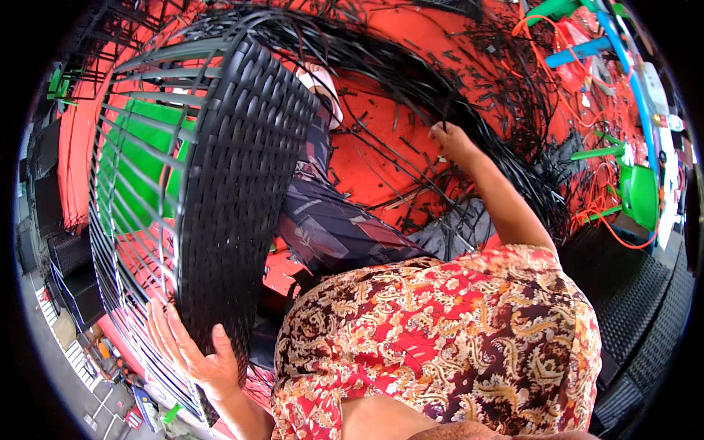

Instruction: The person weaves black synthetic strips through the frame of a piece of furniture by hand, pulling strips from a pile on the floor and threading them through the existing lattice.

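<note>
A large black woven rattan frame [235, 183], part wicker panel and part bare metal bars, stands tilted in front of me on the left. My left hand [187, 348] rests flat with fingers spread against the lower edge of the woven panel. My right hand [451, 139] reaches out to the right and pinches black plastic weaving strips [411, 81] that run in a long bundle from the top of the frame across the red floor. My patterned red shirt fills the lower middle.
The red floor [367, 147] is littered with cut black strip scraps. A green plastic stool [638, 194] and blue and green bars stand at the right. Black woven panels [638, 308] lie at the lower right. A green sheet [139, 169] shows behind the frame's bars.
</note>
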`<state>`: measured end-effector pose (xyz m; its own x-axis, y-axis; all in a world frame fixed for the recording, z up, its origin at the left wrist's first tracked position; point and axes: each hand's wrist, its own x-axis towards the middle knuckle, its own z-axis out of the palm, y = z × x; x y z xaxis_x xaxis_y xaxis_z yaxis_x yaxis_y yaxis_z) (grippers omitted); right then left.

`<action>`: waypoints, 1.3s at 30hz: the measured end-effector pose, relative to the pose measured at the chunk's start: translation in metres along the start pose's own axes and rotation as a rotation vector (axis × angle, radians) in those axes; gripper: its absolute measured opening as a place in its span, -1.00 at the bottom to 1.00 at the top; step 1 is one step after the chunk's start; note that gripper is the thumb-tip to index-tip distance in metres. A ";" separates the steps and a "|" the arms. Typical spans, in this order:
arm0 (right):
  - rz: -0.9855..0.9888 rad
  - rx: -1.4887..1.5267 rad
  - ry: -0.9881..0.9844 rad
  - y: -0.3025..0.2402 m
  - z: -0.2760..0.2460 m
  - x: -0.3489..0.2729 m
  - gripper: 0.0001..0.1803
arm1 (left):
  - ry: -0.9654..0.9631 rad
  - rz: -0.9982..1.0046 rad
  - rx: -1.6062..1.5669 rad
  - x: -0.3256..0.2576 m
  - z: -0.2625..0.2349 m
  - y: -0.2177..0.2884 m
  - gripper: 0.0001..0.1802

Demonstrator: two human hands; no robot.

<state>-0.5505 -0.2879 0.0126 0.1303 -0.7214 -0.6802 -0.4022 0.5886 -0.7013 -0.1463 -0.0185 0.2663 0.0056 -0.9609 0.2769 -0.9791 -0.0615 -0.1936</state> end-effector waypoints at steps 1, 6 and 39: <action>-0.075 0.049 0.048 -0.001 0.011 -0.018 -0.79 | 0.079 0.006 -0.171 0.007 0.010 -0.001 -0.42; -0.882 -0.547 0.030 -0.047 0.073 -0.139 -0.74 | -0.204 -0.352 -1.638 0.054 0.039 0.069 -0.37; -0.900 -0.068 -0.254 -0.173 0.106 -0.135 -0.59 | -0.286 -0.030 -2.191 0.126 0.124 0.127 -0.68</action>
<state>-0.4024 -0.2532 0.2030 0.6090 -0.7892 0.0800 -0.1053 -0.1804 -0.9779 -0.2445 -0.1804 0.1601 -0.1592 -0.9807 0.1138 0.3978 0.0417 0.9165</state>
